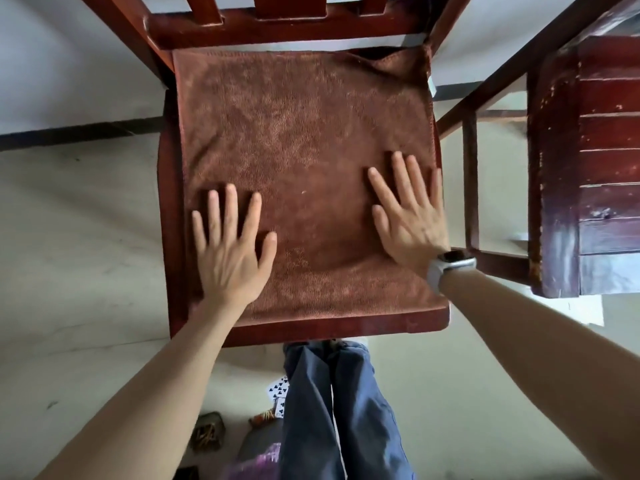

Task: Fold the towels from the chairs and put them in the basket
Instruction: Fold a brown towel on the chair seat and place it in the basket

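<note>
Head view — steeply down, close over chair.

Support surface: seat of a red-brown wooden chair, slatted back at the top of the view. A rust-brown terry towel lies flat on the seat and covers nearly all of it — only a strip of wood shows along the left and near edges. The far right corner of the towel is rumpled and turned up against the back post.

Pale floor under the chair carries scattered playing cards near the person's trouser legs — other small items there are too blurred to name.
</note>
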`<state>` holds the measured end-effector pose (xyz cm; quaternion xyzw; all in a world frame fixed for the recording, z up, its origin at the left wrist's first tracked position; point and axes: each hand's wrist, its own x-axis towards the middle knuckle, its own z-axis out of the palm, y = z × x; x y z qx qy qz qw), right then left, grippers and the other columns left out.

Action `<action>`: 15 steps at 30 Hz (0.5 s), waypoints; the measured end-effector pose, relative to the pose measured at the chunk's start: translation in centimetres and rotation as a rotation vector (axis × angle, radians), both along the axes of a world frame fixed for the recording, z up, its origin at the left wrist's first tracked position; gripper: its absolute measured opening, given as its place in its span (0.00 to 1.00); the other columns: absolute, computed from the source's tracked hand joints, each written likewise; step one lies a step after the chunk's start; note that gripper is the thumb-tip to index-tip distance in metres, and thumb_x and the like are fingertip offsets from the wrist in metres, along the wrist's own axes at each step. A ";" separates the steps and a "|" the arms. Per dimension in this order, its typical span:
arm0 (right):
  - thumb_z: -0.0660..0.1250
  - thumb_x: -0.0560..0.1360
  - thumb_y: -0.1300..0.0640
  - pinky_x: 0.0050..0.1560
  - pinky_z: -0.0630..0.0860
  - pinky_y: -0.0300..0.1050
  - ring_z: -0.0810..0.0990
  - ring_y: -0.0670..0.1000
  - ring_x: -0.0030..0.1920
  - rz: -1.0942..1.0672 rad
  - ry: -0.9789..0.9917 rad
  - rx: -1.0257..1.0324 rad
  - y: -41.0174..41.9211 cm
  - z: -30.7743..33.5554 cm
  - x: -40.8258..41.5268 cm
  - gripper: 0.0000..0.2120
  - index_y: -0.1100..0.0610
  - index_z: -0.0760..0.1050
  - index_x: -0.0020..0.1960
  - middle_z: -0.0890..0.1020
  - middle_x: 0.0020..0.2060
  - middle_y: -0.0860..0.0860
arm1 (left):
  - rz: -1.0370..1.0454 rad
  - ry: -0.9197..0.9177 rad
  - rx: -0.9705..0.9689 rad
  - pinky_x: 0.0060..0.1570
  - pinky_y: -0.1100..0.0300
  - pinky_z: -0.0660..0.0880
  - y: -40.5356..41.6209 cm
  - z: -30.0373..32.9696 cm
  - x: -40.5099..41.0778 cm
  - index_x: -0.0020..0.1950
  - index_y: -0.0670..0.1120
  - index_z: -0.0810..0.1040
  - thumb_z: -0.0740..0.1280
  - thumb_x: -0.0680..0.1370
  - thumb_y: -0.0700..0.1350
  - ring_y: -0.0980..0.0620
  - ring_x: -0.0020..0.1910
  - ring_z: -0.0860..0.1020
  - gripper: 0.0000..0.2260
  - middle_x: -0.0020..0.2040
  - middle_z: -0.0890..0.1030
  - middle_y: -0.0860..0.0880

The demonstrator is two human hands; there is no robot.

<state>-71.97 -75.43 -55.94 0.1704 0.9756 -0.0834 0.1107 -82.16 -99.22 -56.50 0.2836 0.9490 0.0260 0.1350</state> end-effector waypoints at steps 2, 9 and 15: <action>0.46 0.77 0.46 0.72 0.44 0.64 0.50 0.57 0.75 -0.059 -0.044 0.004 1.7 -0.5 1.5 0.26 0.47 0.50 0.75 0.53 0.75 0.55 | 0.028 0.007 -0.015 0.71 0.41 0.46 -1.5 -0.3 -0.2 0.75 0.49 0.53 0.49 0.77 0.57 0.41 0.75 0.50 0.27 0.76 0.54 0.42; 0.43 0.76 0.48 0.71 0.42 0.65 0.52 0.60 0.75 -0.282 -0.066 -0.063 3.4 1.0 8.5 0.28 0.57 0.50 0.74 0.54 0.74 0.61 | 0.156 -0.048 -0.006 0.70 0.37 0.47 -5.9 1.0 1.7 0.74 0.42 0.57 0.48 0.77 0.54 0.41 0.75 0.51 0.28 0.76 0.54 0.40; 0.57 0.70 0.60 0.53 0.65 0.56 0.72 0.60 0.47 0.060 0.236 -0.004 -1.6 2.9 10.6 0.11 0.63 0.68 0.51 0.77 0.47 0.64 | 0.118 0.074 0.079 0.66 0.43 0.59 -7.9 3.1 5.1 0.62 0.40 0.72 0.58 0.76 0.48 0.40 0.65 0.66 0.19 0.65 0.72 0.38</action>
